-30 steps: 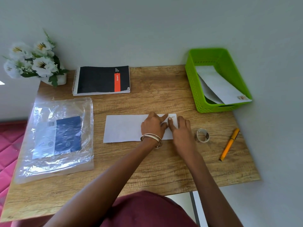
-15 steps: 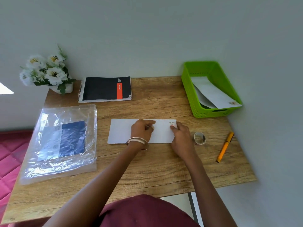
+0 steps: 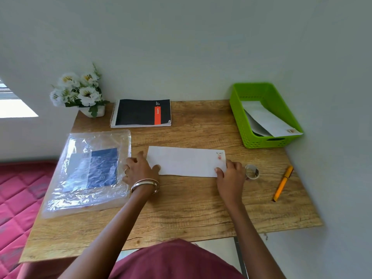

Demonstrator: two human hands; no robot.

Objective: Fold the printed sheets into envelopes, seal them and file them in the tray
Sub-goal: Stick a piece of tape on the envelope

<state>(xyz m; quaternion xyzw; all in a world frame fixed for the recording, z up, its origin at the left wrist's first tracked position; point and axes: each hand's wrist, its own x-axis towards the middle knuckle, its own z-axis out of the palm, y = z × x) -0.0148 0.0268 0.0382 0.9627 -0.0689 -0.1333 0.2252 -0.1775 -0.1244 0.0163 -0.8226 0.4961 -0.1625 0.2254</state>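
Your white envelope (image 3: 186, 161) lies flat and lengthwise in the middle of the wooden table (image 3: 181, 208), with a small red mark near its far right corner. Your left hand (image 3: 138, 171) sits at its left end, thumb pressed on the near left corner and fingers loosely bent on the table beside the edge; whether it truly pinches the paper, you cannot tell from here. Your right hand (image 3: 230, 175) holds the right end, thumb on top of the near right corner and fingers curled at the short edge.

Just beside your right hand stands a small roll of clear tape (image 3: 252, 171), and further right an orange pen (image 3: 282, 183) lies on the table, near its right edge. The green tray (image 3: 241, 117) sits at the far right corner against the wall, with 2 white envelopes (image 3: 267, 119) leaning inside, one poking over the near right rim.

To your left, a clear plastic packet (image 3: 88, 172) with a blue label lies flat, touching or nearly touching your left hand. Behind it, a black spiral notebook (image 3: 141, 112) with an orange strip rests near the back edge, and a white pot of white flowers (image 3: 80, 91) stands at the far left corner.

The table is wood-grain laminate, set into a corner of plain pale grey walls (image 3: 181, 47). A pink quilted surface (image 3: 18, 194) lies lower on your left, and a bright patch of window (image 3: 12, 105) shows above it.
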